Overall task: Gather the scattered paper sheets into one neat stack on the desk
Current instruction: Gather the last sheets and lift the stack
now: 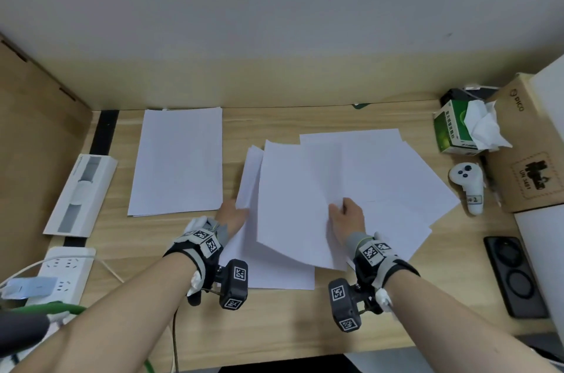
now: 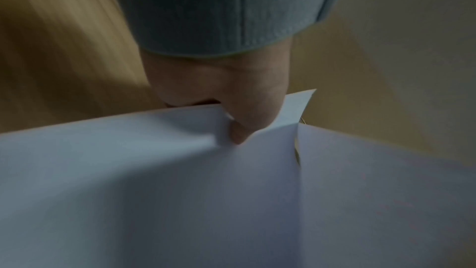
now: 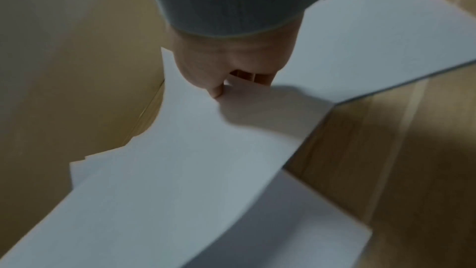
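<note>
The scattered paper sheets point(image 1: 351, 177) lie fanned across the middle and right of the table point(image 1: 305, 327), overlapping at different angles, their long axes splaying out to the far right. The left hand point(image 1: 233, 215) pinches the near-left edge of the fan, thumb on top of the sheets in the left wrist view. The right hand point(image 1: 346, 220) lies on top of the fan near its middle, thumb and curled fingers nipping a lifted sheet. A squared pile of paper point(image 1: 178, 162) lies apart on the far left, long axis running near to far. That pile is nearer the left hand, so I judge the fan must be squared up and then carried leftward onto it.
</note>
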